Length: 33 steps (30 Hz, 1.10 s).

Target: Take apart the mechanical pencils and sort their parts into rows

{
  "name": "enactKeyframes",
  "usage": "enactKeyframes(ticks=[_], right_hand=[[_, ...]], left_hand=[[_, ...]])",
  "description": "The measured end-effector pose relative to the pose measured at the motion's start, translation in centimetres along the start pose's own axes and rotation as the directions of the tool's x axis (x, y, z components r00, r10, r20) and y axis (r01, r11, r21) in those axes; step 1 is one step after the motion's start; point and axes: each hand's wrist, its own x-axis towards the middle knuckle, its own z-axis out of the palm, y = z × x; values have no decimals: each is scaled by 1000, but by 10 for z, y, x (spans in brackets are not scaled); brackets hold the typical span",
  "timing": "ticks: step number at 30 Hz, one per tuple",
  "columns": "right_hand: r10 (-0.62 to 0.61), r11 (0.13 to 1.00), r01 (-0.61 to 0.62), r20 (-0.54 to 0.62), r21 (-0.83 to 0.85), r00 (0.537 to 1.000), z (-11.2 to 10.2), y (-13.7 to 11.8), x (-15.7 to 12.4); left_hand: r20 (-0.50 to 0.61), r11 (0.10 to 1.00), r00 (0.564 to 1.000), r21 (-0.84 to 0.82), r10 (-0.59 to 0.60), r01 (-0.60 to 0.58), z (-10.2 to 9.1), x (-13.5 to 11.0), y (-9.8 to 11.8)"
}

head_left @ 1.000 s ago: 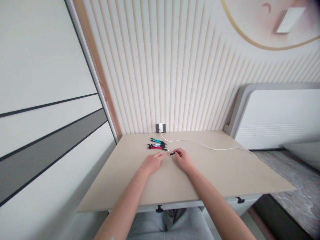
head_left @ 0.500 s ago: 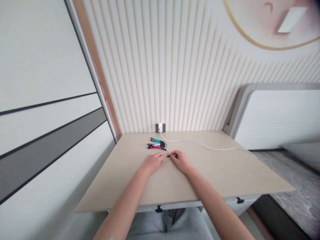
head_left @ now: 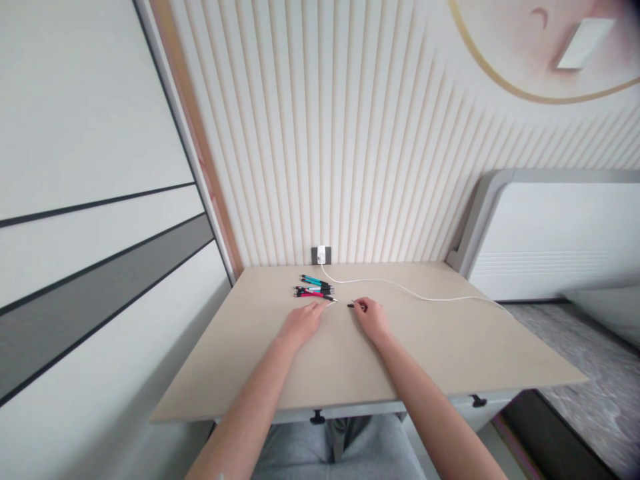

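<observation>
1. The right hand [head_left: 371, 319] sits to the right of the pen pile [head_left: 320, 291] and nearer the person; its grip is narrow, fingertips pinched round a small dark pen part [head_left: 351, 306], whose end pokes out towards the pile.
2. That pinch at one end probably leaves the other end free and lets the fingers turn so slim a piece.
3. The left hand [head_left: 303, 322] lies just on the near side of the pile, palm down, fingers together. A thin pale strip [head_left: 330, 304] shows at its fingertips; whether this grip holds it cannot be told.
4. Both forearms reach forward over the bench [head_left: 240, 333] from the person's side of the pile, converging, wrists low, presumably resting there for steadiness.
5. The pile's pens lie flat and roughly side by side, teal ones at its far side, a red one at its near side; bunching them likely puts all within easy reach.
6. Beyond the pile, a white charger [head_left: 321, 255] sits in the wall socket.
</observation>
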Motion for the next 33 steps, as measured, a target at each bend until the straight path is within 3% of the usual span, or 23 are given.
enactKeyframes(ticks=[13,20,33], right_hand=[[-3,1000,3,0,-18,1000,-5,-1,-1],[-187,982,186,195,22,963,-6,-13,-9],[-356,932,363,257,18,899,-6,-18,-10]], left_hand=[[-5,996,997,-14,-83,83,2,2,1],[4,996,996,28,-84,84,2,2,2],[21,1000,1000,10,-20,20,3,1,3]])
